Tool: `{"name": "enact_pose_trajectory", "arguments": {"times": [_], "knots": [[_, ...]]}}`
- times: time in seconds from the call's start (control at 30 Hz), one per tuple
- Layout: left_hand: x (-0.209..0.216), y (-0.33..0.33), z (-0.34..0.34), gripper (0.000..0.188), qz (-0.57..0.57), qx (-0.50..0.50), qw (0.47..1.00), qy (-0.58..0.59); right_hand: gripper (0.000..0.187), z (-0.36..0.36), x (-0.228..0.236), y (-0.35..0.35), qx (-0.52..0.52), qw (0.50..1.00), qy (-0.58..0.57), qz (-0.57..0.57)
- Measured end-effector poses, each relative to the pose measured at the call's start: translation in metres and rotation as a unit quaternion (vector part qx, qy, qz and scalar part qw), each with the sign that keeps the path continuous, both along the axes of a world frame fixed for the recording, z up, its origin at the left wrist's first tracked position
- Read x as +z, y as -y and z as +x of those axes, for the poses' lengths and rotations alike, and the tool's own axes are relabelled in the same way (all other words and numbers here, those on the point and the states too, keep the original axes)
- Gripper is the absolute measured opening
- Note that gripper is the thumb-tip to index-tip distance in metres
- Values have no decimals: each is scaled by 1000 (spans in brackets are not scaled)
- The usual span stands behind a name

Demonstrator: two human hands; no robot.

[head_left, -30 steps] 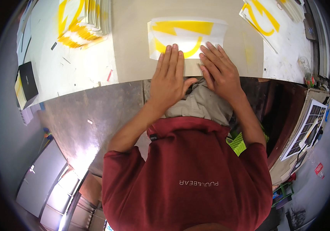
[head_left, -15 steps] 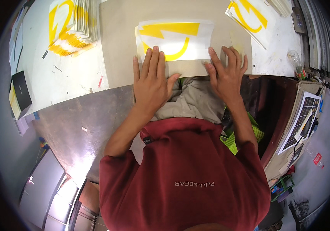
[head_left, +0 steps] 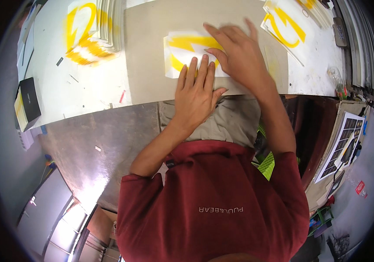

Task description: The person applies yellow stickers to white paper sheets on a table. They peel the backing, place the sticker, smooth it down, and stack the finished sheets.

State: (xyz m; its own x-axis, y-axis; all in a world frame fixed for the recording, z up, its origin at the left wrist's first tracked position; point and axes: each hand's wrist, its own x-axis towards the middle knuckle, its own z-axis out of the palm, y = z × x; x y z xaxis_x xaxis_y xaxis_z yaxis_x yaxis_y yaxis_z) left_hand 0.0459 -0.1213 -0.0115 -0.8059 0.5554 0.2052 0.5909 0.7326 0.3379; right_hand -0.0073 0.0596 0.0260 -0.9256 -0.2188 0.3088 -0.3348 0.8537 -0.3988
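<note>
A white sheet with a yellow printed design (head_left: pixel 187 43) lies on a beige board (head_left: pixel 145 56) in front of me. My left hand (head_left: pixel 198 89) rests flat on the sheet's near edge, fingers stretched out. Over the sheet's right end reaches my right hand (head_left: pixel 239 50), its fingers apart and a little smeared by motion. Nothing shows in its grasp, and it hides the right part of the sheet. Whether the right hand touches the sheet, I cannot tell.
At the left on the white table (head_left: pixel 95 85) stands a thick stack of yellow-printed sheets (head_left: pixel 80 32). More printed sheets (head_left: pixel 285 26) lie at the far right. A black box (head_left: pixel 30 100) sits near the left edge, a clear plastic bottle (head_left: pixel 335 76) by the right edge.
My right hand has moved forward and left over the sheet from its near right corner. My left hand has slid right along the near edge. The whole view has shifted slightly.
</note>
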Motion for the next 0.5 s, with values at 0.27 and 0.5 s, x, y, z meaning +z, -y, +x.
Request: {"name": "enact_pose_trajectory", "arguments": {"times": [0.27,0.5], "knots": [[-8,4,-22,38,24,-7,999,-30,18,-37,-37,-10,-1,1000,-22,-16],[-2,19,-57,68,-22,-23,999,17,29,-21,-49,2,-117,991,-58,21]]}}
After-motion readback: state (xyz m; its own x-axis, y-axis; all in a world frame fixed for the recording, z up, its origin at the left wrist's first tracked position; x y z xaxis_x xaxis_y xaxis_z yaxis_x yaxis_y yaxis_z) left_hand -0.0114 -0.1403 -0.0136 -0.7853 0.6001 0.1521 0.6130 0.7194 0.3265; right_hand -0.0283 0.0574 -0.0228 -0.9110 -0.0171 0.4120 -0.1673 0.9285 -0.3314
